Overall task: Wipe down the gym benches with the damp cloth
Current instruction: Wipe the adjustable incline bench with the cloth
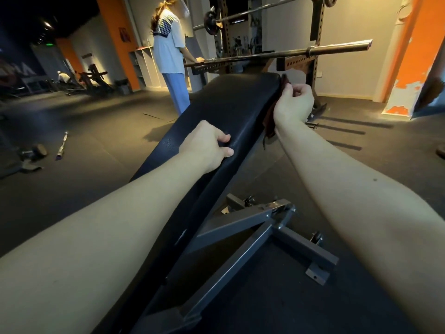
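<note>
**Wiping the far right edge of a flat bench.** The cloth (270, 124), dark reddish-brown and limp, hangs down the right side of the bench pad (228, 104) near its far end. Its upper part is bunched in the right hand (294, 102), whose fingers and thumb are curled in and pinch the fabric against the pad's rim. A loose tail of cloth trails below the wrist. The left hand (207, 147) lies nearer the viewer on top of the pad, fingers bent under with their tips on the upholstery; it holds nothing and appears to serve as a brace.

*Risks.*
- The cloth is crumpled rather than spread, so a pass along the edge would likely clean only a narrow strip and miss the broad top.
- The trailing tail could snag on the steel frame (240, 225) below.
- A wet film on smooth vinyl could let the bracing hand slip.
- The barbell (313, 52) sits on the rack (315, 32) just beyond the pad's far end, where a long stroke could bring the knuckles against it.

*Materials.* The pad is long and narrow with rounded corners. It is covered in glossy black vinyl with fine creases and a faint embossed mark. The frame is grey square tubing, bolted, with a T-shaped foot. The floor (96, 121) is matte dark rubber matting. A dumbbell (36, 151) lies on it at left, and a second person (168, 51) stands beside the rack.
</note>
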Demonstrator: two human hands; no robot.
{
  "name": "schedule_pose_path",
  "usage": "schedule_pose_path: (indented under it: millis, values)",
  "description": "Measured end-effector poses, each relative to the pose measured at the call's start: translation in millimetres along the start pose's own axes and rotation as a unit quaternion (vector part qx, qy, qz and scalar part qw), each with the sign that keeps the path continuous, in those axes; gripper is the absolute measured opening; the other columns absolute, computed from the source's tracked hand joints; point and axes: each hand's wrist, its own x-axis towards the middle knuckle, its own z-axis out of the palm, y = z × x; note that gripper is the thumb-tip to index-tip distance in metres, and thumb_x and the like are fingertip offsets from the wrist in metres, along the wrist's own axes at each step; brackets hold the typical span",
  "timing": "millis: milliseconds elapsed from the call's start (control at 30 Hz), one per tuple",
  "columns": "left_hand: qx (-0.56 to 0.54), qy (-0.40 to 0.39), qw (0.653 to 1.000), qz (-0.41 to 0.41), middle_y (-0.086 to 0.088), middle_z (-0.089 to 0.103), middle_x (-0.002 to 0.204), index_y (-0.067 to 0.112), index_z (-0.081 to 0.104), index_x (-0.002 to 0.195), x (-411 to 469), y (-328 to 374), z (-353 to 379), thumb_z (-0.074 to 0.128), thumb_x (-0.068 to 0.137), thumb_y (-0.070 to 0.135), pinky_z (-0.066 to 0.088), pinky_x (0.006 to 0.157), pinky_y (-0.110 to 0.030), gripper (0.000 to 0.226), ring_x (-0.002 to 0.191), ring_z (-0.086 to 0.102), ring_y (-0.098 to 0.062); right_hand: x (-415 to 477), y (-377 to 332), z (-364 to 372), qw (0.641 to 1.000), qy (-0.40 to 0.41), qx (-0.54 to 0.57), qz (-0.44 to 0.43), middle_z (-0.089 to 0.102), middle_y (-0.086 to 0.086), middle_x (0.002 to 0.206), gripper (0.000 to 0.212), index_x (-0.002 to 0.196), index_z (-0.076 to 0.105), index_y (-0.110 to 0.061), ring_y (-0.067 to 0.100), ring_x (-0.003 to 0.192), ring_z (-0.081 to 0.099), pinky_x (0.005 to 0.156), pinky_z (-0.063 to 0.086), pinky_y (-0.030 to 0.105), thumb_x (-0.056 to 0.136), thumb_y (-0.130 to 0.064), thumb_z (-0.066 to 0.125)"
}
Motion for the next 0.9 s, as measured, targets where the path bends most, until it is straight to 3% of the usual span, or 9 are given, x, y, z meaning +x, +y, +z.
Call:
schedule_pose_path:
  millis: [133,300,533,733,900]
  values:
    - [-0.027,0.004,1.000,0.010,0.007,0.054,0.134,0.030,0.067,0.130,-0.9,-6.8,1.2,0.078,0.088,0.034,0.046,0.103,-0.036,0.043,0.126,0.054,-0.019,-29.3,12.0,-9.5,0.999,-0.037,-0.012,-0.010,0.066,-0.003,0.115,0.021,0.114,0.065,-0.021,0.009,0.105,0.061,0.094,0.048,0.025,0.097,-0.034,0.065]
    - [-0.027,-0.003,0.999,0.027,0.006,0.049,0.139,0.027,0.067,0.132,0.2,-9.4,2.4,0.077,0.089,0.033,0.036,0.102,-0.029,0.044,0.131,0.050,-0.018,-99.9,41.1,-26.6,0.996,-0.083,0.039,0.010,0.069,-0.007,0.104,0.007,0.099,0.067,-0.021,0.007,0.099,0.064,0.091,0.052,0.025,0.097,-0.028,0.067]
    - [-0.035,0.014,0.999,0.015,0.008,0.048,0.134,0.028,0.065,0.132,-2.5,-11.6,8.8,0.076,0.090,0.035,0.043,0.104,-0.035,0.044,0.126,0.052,-0.017,-39.9,10.0,-10.6,0.997,-0.023,0.055,0.045,0.068,-0.006,0.097,0.006,0.096,0.067,-0.018,0.003,0.089,0.062,0.078,0.045,0.021,0.096,-0.024,0.067]
    - [-0.056,0.015,0.998,0.014,0.008,0.047,0.133,0.028,0.067,0.130,-3.1,-12.6,10.0,0.077,0.089,0.034,0.039,0.099,-0.029,0.043,0.125,0.052,-0.017,-97.8,32.3,-18.8,0.996,-0.062,0.060,-0.005,0.069,-0.002,0.105,0.005,0.095,0.068,-0.021,0.011,0.101,0.065,0.097,0.052,0.036,0.094,-0.026,0.068]
    - [-0.041,0.019,0.999,0.020,0.006,0.046,0.134,0.027,0.066,0.132,-3.7,-10.6,8.8,0.076,0.090,0.033,0.036,0.098,-0.028,0.043,0.127,0.051,-0.018,-104.0,33.1,-23.7,0.993,-0.104,0.046,-0.026,0.069,0.001,0.101,0.006,0.091,0.067,-0.020,0.012,0.094,0.066,0.092,0.056,0.036,0.093,-0.024,0.070]
